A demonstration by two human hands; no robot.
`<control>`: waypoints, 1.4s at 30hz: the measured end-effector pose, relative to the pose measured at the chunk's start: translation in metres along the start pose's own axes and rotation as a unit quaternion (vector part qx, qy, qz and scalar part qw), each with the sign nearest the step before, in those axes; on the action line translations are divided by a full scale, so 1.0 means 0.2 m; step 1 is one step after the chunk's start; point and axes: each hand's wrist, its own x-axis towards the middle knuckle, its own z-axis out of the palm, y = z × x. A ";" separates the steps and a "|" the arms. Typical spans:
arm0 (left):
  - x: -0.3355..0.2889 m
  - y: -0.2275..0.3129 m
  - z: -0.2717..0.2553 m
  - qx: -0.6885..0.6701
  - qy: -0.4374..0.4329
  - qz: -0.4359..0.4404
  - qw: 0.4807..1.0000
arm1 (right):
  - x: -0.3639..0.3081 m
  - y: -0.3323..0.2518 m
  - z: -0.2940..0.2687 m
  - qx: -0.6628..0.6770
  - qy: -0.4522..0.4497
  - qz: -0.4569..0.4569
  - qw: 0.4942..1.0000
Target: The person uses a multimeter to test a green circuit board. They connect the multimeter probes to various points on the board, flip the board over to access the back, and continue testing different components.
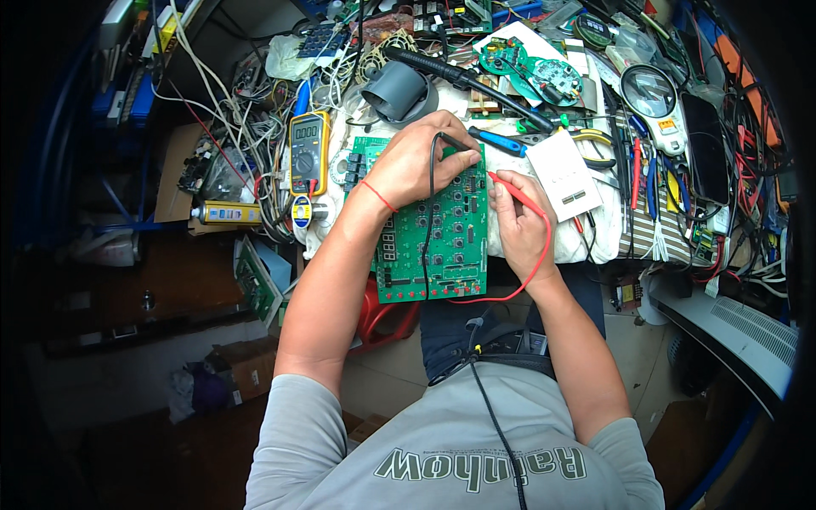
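A green circuit board (438, 276) with rows of push buttons and digit displays lies at the bench's near edge. My left hand (416, 166) reaches over its top part, closed on a black multimeter probe (453, 143). At the board's right edge my right hand (525, 228) is closed on a red multimeter probe (520, 194), its tip pointing at the board's upper right. Whether either tip touches the board I cannot tell. The black lead crosses the board; the red lead loops below my right hand. A yellow multimeter (308, 155) with a lit display lies to the left.
A blue-handled screwdriver (500, 142), a white box (564, 178) and pliers (595, 146) lie beyond my right hand. A grey cylindrical holder (395, 92), round green boards (544, 75) and a magnifier (649, 92) sit farther back. Tangled wires (263, 161) crowd the left.
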 end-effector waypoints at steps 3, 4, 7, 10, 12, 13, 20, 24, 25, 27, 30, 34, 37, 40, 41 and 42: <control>0.00 0.00 0.01 -0.025 -0.004 -0.012 1.000 | 0.00 -0.01 0.01 0.042 0.019 0.035 0.998; 0.01 0.00 0.00 -0.029 -0.011 -0.021 0.999 | 0.00 -0.01 0.01 0.033 0.023 0.026 0.999; 0.00 0.00 0.01 -0.042 -0.008 -0.010 0.999 | -0.01 -0.02 0.01 0.061 0.029 0.034 0.997; 0.00 -0.01 0.01 -0.042 -0.017 -0.036 0.998 | -0.01 -0.02 0.02 0.071 0.027 0.045 0.996; 0.01 -0.02 0.02 -0.056 0.012 -0.019 0.998 | -0.01 -0.01 0.02 0.069 0.025 0.046 0.996; 0.01 -0.02 0.02 -0.052 0.018 0.000 0.998 | -0.01 -0.02 0.02 0.066 0.025 0.043 0.997; 0.01 -0.04 0.02 -0.042 0.023 0.005 0.999 | 0.00 -0.02 0.01 0.052 0.021 0.032 0.998; 0.01 -0.01 0.01 -0.036 0.014 -0.013 0.999 | 0.00 -0.03 0.01 0.045 0.020 0.029 0.998; 0.01 0.00 0.01 -0.033 0.004 -0.017 0.999 | 0.00 -0.03 0.01 0.042 0.022 0.024 0.999; 0.01 0.01 0.00 -0.029 -0.019 -0.044 0.998 | 0.00 -0.04 0.01 0.038 0.024 0.017 0.999; 0.01 0.03 -0.01 -0.031 -0.024 -0.056 0.998 | 0.00 -0.04 0.01 0.035 0.025 0.016 0.999; 0.01 0.02 -0.01 -0.035 -0.024 -0.053 0.998 | 0.00 -0.04 0.01 0.033 0.027 0.007 0.999; 0.01 -0.01 0.00 -0.042 -0.010 -0.035 0.998 | 0.00 -0.03 0.01 0.028 0.023 0.003 0.999; 0.02 -0.02 0.02 -0.045 0.015 -0.001 0.999 | 0.00 -0.03 0.00 0.025 0.017 0.004 1.000; 0.02 -0.02 0.02 -0.042 0.013 0.000 0.999 | 0.00 -0.03 0.01 0.033 0.023 0.005 0.999; 0.02 -0.01 0.01 -0.039 0.012 0.000 0.999 | 0.00 -0.03 0.01 0.040 0.028 0.008 0.999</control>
